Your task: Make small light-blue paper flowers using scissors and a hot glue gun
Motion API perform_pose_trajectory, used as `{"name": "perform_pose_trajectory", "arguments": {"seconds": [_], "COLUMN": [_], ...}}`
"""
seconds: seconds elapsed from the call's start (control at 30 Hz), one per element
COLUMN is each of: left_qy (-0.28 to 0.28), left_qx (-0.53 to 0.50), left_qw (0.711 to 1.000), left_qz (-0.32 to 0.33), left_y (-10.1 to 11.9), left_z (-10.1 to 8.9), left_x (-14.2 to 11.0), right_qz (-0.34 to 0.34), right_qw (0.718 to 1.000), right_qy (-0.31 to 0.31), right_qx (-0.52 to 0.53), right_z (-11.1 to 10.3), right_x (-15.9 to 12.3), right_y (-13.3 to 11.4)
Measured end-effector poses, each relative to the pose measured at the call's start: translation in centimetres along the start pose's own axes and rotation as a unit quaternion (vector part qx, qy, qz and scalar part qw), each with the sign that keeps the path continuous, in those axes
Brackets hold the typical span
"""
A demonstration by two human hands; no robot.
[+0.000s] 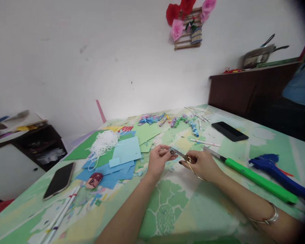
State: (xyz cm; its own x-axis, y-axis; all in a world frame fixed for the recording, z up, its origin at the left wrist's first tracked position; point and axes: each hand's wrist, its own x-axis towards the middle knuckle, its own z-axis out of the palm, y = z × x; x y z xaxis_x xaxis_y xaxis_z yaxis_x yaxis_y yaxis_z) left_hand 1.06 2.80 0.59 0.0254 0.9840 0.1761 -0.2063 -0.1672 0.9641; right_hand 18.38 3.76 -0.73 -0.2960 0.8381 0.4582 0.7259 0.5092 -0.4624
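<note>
My right hand (204, 166) is closed round the handles of a small pair of scissors (180, 153), whose blades point left. Part of a gold-coloured handle loop shows below the fingers. My left hand (157, 162) pinches at the blade tips; whatever is between its fingers is too small to make out. Both hands are just above the patterned tablecloth (165, 210), with scattered paper snippets under them. Left of my left hand lie light blue paper sheets (127, 149) and a tangle of white string (105, 142).
On the right lie a green-handled knife (259, 179), a blue glue gun (271, 169) and a black phone (230, 131). Curled paper pieces (178, 121) lie at the back. Another phone (59, 179), a pinkish case (94, 180) and white sticks (62, 213) are at left.
</note>
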Motion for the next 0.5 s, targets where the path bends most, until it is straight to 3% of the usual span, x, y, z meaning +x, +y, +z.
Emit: {"name": "perform_pose_trajectory", "arguments": {"seconds": [0.5], "left_qy": [-0.013], "left_qx": [-0.005], "left_qw": [1.0], "left_qz": [-0.012], "left_y": [-0.07], "left_z": [-0.02], "left_x": [-0.07], "right_qz": [-0.004], "right_qw": [1.0], "right_qy": [0.013], "right_qx": [-0.026], "right_z": [0.05], "right_x": [0.15], "right_y": [0.13]}}
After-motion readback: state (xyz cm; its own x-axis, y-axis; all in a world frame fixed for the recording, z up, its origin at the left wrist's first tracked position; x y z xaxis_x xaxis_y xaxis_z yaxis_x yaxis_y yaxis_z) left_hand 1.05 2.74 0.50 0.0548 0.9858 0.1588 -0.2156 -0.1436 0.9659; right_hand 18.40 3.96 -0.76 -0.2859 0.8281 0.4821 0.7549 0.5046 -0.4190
